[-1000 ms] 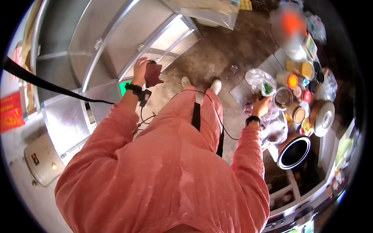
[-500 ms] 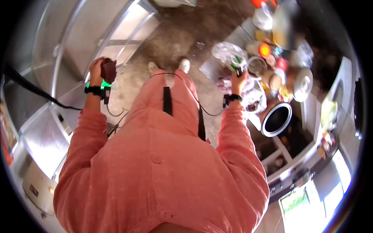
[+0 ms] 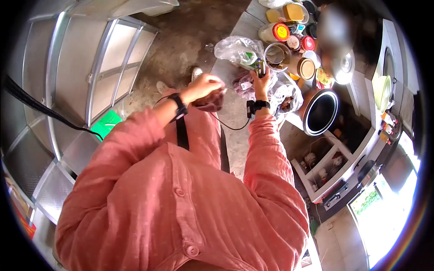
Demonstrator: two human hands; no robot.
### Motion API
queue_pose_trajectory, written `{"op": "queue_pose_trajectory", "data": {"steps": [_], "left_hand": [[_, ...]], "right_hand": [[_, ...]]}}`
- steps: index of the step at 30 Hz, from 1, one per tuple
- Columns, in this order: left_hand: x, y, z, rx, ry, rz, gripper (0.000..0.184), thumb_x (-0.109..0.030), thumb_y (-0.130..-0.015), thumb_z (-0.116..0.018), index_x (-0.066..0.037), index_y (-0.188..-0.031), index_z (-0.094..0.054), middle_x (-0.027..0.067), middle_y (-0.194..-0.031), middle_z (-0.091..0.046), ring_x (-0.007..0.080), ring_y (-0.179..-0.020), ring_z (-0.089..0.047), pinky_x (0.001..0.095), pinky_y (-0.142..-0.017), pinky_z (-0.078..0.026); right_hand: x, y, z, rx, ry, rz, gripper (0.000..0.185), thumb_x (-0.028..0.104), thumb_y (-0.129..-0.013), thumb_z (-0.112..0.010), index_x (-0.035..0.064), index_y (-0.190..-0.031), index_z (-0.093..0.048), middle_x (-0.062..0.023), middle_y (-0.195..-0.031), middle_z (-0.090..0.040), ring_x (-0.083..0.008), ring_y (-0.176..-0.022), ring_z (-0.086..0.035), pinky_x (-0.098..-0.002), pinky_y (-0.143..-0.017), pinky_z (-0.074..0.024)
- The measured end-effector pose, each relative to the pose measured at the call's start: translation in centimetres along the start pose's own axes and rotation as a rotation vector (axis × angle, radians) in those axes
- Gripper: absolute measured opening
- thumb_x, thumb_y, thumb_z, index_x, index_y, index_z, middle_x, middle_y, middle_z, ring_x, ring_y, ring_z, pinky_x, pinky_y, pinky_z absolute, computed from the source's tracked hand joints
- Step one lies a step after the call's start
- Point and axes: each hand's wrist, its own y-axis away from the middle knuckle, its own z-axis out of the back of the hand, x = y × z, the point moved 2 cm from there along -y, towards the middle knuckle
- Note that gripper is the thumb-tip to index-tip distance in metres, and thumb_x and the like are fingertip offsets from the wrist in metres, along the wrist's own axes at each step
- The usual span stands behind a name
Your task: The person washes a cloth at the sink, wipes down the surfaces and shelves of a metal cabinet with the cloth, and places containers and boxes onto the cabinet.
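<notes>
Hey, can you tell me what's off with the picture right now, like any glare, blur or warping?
Head view: fisheye bending curves the metal frames at left, with black corners; the window at lower right is blown out, with a rainbow flare by the edge; a smeary blur hides the top right beside the jars; the left hand looks washed out; the floor darkens toward the top.

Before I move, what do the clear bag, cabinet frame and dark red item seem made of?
Clear bag: thin plastic, see-through, glossy and crinkled.
Cabinet frame: likely bare metal, silvery with bright highlights.
Dark red item at the left hand: fabric or thin plastic; it looks limp, but blurred.
</notes>
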Motion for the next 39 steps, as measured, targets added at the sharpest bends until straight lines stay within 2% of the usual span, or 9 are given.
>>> {"op": "queue_pose_trajectory", "data": {"steps": [10, 14, 18, 22, 27, 29, 30, 33, 39], "left_hand": [[1.6, -11.7, -2.5, -0.325, -0.373, 0.310, 0.037, -0.035, -0.070, -0.064, 0.001, -0.080, -0.062, 0.0198, -0.074, -0.062, 0.0324, -0.070, -0.061, 0.0386, -0.062, -0.046], [1.8, -12.3, -2.4, -0.424, -0.705, 0.272, 0.031, -0.027, -0.069, -0.063, 0.004, -0.072, -0.062, 0.0224, -0.069, -0.060, 0.0323, -0.069, -0.061, 0.0387, -0.061, -0.044], [4.6, -12.2, -1.7, -0.365, -0.577, 0.249, 0.035, -0.033, -0.071, -0.057, 0.001, -0.077, -0.064, 0.0215, -0.083, -0.061, 0.0360, -0.082, -0.059, 0.0410, -0.073, -0.045], [3.6, -11.3, -2.2, -0.309, -0.482, 0.433, 0.046, -0.032, -0.070, -0.068, 0.005, -0.095, -0.058, 0.0200, -0.094, -0.061, 0.0265, -0.088, -0.059, 0.0339, -0.076, -0.043], [4.5, -11.7, -3.0, -0.247, -0.518, 0.360, 0.034, -0.028, -0.072, -0.068, 0.000, -0.089, -0.062, 0.0118, -0.084, -0.063, 0.0186, -0.074, -0.057, 0.0308, -0.067, -0.044], [3.7, -10.9, -3.1, -0.233, -0.102, 0.186, 0.027, -0.022, -0.071, -0.063, 0.000, -0.088, -0.063, 0.0174, -0.081, -0.064, 0.0209, -0.071, -0.061, 0.0324, -0.062, -0.046], [1.8, -9.7, -3.0, -0.126, -0.019, 0.136, 0.018, -0.014, -0.069, -0.064, 0.003, -0.077, -0.063, 0.0132, -0.068, -0.063, 0.0123, -0.060, -0.057, 0.0273, -0.055, -0.044], [1.1, -7.0, -3.5, 0.043, 0.083, 0.072, 0.009, -0.009, -0.076, -0.061, 0.000, -0.078, -0.059, -0.0028, -0.067, -0.055, 0.0033, -0.062, -0.046, 0.0210, -0.054, -0.039], [-1.1, -0.4, -2.4, 0.095, 0.229, 0.001, 0.009, -0.008, -0.081, -0.058, -0.004, -0.074, -0.054, -0.0065, -0.066, -0.049, 0.0009, -0.062, -0.042, 0.0176, -0.055, -0.036]], "right_hand": [[2.1, 2.2, -0.1, -0.302, 0.136, 0.032, 0.036, 0.007, -0.069, -0.064, -0.0003, -0.102, -0.051, -0.0108, -0.080, -0.057, -0.0198, -0.070, -0.054, -0.0295, -0.068, -0.0442], [3.5, 2.7, 0.5, -0.334, 0.008, -0.028, 0.026, 0.006, -0.070, -0.063, -0.0005, -0.093, -0.052, -0.0055, -0.073, -0.057, -0.0123, -0.061, -0.051, -0.0249, -0.057, -0.0423], [6.2, 3.5, 1.3, -0.337, -0.255, -0.111, 0.014, 0.004, -0.072, -0.062, 0.0018, -0.082, -0.052, 0.0008, -0.067, -0.055, -0.0063, -0.056, -0.049, -0.0201, -0.049, -0.0388], [5.3, 3.1, 0.8, -0.271, -0.337, -0.258, 0.015, 0.002, -0.070, -0.063, 0.0028, -0.082, -0.053, 0.0005, -0.065, -0.055, -0.0072, -0.054, -0.052, -0.0194, -0.047, -0.0382], [3.4, 2.5, -0.4, -0.223, -0.294, -0.241, 0.015, 0.000, -0.069, -0.061, 0.0037, -0.082, -0.055, -0.0018, -0.069, -0.058, -0.0094, -0.055, -0.054, -0.0205, -0.047, -0.0389], [4.2, 3.1, -0.4, -0.295, -0.286, -0.255, 0.017, -0.002, -0.068, -0.061, 0.0035, -0.083, -0.054, -0.0028, -0.070, -0.058, -0.0095, -0.054, -0.054, -0.0203, -0.046, -0.0383], [4.9, 3.7, -0.4, -0.330, -0.353, -0.251, 0.016, -0.002, -0.067, -0.060, 0.0032, -0.081, -0.055, 0.0008, -0.065, -0.055, -0.0057, -0.053, -0.046, -0.0204, -0.048, -0.0362], [4.9, 5.1, 0.4, -0.284, -0.420, -0.340, 0.012, 0.000, -0.069, -0.059, 0.0041, -0.080, -0.055, -0.0008, -0.067, -0.057, -0.0075, -0.052, -0.048, -0.0203, -0.047, -0.0356], [7.2, 9.2, -0.5, -0.057, -0.514, -0.504, 0.012, 0.004, -0.073, -0.057, 0.0016, -0.085, -0.057, -0.0029, -0.073, -0.058, -0.0120, -0.060, -0.054, -0.0225, -0.052, -0.0408]]}}
